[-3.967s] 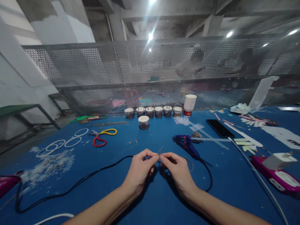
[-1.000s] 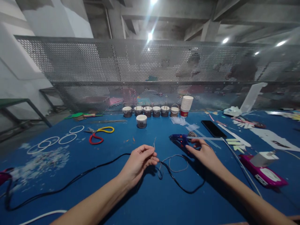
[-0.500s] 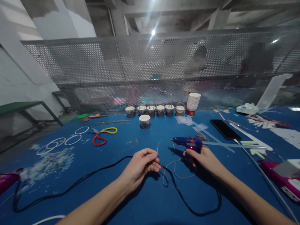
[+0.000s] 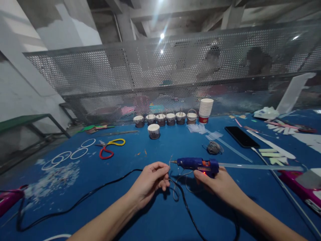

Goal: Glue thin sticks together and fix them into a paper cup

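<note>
My left hand [image 4: 154, 179] pinches the end of a thin grey string [image 4: 176, 194], whose tip sticks up above the fingers. The blue glue gun [image 4: 198, 164] is in my right hand [image 4: 213, 182], a red light showing on it and a clear glue stick [image 4: 260, 167] coming out of its back. The gun's nozzle points left and is at the string tip, just above my left fingertips; whether they touch I cannot tell. Behind the gun lies a ball of grey string [image 4: 213, 147]. A small wrapped cup [image 4: 153, 131] stands farther back.
Several wrapped cups [image 4: 171, 119] and a paper cup stack [image 4: 206, 110] line the mesh screen [image 4: 100, 77]. Scissors [image 4: 107, 147] and white rings [image 4: 79, 153] lie left; a black phone [image 4: 241, 136] lies right. A black cable [image 4: 82, 199] crosses the blue table [image 4: 130, 217].
My right hand has brought the glue gun left and slightly down, so its nozzle is now at the string tip. The string ball behind it shows fully. My left hand has barely moved.
</note>
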`<state>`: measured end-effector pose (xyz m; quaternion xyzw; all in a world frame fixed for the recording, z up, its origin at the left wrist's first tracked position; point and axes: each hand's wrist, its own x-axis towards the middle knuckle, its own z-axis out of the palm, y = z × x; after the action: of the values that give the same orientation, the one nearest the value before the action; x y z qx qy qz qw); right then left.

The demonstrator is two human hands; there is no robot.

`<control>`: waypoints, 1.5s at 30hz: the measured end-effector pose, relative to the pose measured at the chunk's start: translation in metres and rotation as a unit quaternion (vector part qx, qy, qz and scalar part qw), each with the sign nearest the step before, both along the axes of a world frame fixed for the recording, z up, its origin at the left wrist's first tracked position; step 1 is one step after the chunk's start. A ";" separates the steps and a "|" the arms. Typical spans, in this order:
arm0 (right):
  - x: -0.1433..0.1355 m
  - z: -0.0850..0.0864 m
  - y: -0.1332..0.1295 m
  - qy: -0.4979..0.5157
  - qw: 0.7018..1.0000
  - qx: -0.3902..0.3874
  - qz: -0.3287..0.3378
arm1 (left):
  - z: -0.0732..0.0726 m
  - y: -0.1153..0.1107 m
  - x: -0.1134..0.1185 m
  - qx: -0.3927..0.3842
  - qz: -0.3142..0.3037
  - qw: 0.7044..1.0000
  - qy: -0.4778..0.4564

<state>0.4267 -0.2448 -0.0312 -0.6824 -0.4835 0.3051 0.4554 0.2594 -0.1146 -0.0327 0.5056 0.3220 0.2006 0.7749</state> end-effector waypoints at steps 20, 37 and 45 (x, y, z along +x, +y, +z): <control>-0.003 0.003 -0.005 -0.091 0.996 -0.012 0.006 | 0.003 -0.003 -0.001 0.002 0.007 1.000 -0.009; 0.001 0.004 -0.005 -0.114 0.993 -0.009 0.008 | 0.003 -0.001 -0.001 -0.008 0.005 1.000 0.002; 0.002 0.005 -0.006 -0.124 0.992 -0.027 -0.010 | 0.003 -0.001 -0.001 -0.009 0.006 1.000 0.003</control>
<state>0.4286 -0.2506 -0.0262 -0.7319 -0.5211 0.2259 0.3765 0.2584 -0.1152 -0.0301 0.4972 0.3290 0.2011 0.7772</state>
